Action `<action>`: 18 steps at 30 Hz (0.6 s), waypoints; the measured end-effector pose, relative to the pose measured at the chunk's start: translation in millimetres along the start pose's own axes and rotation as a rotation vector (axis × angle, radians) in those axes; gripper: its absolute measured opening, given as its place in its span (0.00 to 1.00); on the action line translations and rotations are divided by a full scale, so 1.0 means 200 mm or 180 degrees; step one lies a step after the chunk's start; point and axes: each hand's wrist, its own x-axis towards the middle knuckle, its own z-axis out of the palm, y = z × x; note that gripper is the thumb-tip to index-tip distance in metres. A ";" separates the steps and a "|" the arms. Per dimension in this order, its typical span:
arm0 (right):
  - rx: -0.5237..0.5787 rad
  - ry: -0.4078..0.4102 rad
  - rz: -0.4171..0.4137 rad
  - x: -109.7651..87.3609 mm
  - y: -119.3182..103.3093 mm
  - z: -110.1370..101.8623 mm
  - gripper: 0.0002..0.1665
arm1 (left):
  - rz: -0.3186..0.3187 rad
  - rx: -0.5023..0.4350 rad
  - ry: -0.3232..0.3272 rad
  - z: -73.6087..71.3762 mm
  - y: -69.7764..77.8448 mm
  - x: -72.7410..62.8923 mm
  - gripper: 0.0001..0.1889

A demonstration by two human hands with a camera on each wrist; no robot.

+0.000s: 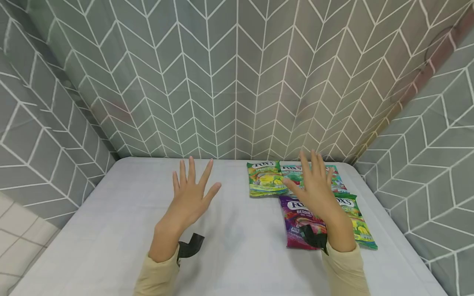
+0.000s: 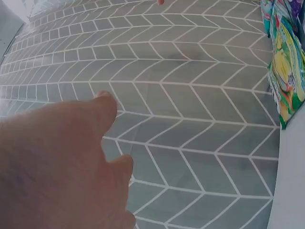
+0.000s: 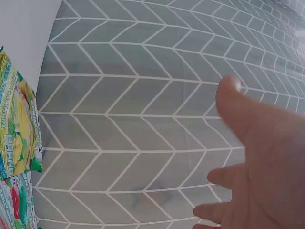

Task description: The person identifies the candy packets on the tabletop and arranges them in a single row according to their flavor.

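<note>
My left hand [image 1: 189,200] is held up over the white table with its fingers spread, touching nothing. Spread in the same way, my right hand [image 1: 315,192] hovers above several candy bags at the table's right side. A green and yellow candy bag [image 1: 266,179] lies at the back, left of a teal candy bag [image 1: 292,173]. Nearer the front is a purple candy bag [image 1: 296,224], partly hidden by the right wrist. Beside it lies another green and yellow candy bag [image 1: 359,226]. The right wrist view shows a yellow-green candy bag [image 3: 16,119] at its left edge.
The white table [image 1: 111,230] runs up to a grey curtain [image 1: 222,82] with a white chevron pattern. Similar patterned cloth hangs on the left and right. White tiles [image 1: 18,230] show at the lower left. A black strap [image 1: 190,245] is on the left wrist.
</note>
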 end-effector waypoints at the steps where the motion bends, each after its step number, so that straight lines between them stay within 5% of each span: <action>1: 0.0045 0.0005 0.0010 0.00 0.00 -0.01 0.53 | -0.0004 -0.0017 -0.0029 0.00 0.00 0.00 0.37; 11: 0.0600 -0.0231 0.0015 0.02 0.04 -0.05 0.50 | 0.0095 -0.0311 -0.0494 0.02 0.04 0.02 0.41; 18: 0.0489 -0.0563 0.0179 -0.01 0.17 0.00 0.49 | 0.0088 -0.0632 -0.0724 0.09 0.04 0.07 0.42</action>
